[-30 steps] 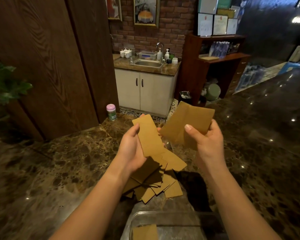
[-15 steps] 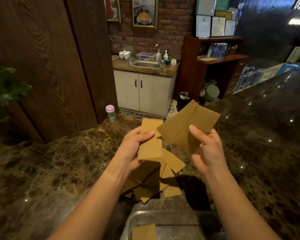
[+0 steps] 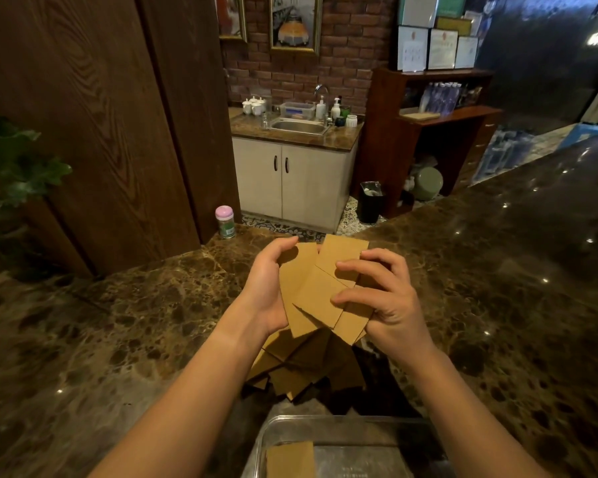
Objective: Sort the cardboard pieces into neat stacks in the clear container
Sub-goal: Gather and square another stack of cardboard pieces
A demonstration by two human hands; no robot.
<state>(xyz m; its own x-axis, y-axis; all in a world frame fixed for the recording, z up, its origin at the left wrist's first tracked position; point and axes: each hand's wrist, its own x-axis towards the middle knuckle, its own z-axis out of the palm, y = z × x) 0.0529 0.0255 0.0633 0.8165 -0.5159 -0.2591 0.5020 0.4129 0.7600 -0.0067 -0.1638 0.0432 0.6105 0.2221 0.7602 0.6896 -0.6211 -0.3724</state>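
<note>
Both hands hold brown cardboard pieces together above the marble counter. My left hand [image 3: 268, 291] grips a narrow cardboard strip [image 3: 292, 288] from the left. My right hand [image 3: 384, 298] pinches a wider cardboard piece [image 3: 325, 294] that overlaps the strip, thumb on its face. Below the hands lies a loose pile of several cardboard pieces [image 3: 304, 367] on the counter. The clear container [image 3: 359, 429] sits at the bottom edge, with one cardboard piece [image 3: 290, 460] lying in its left side.
The dark marble counter [image 3: 118, 339] stretches left and right of the pile. A small pink-lidded jar [image 3: 224, 221] stands at the counter's far edge. A green plant [image 3: 11, 167] is at the left. Beyond are a sink cabinet [image 3: 294, 181] and wooden shelves [image 3: 428, 139].
My hands have come together: the right hand brought its wider piece down and left over the strip in my left hand, so the pieces now overlap.
</note>
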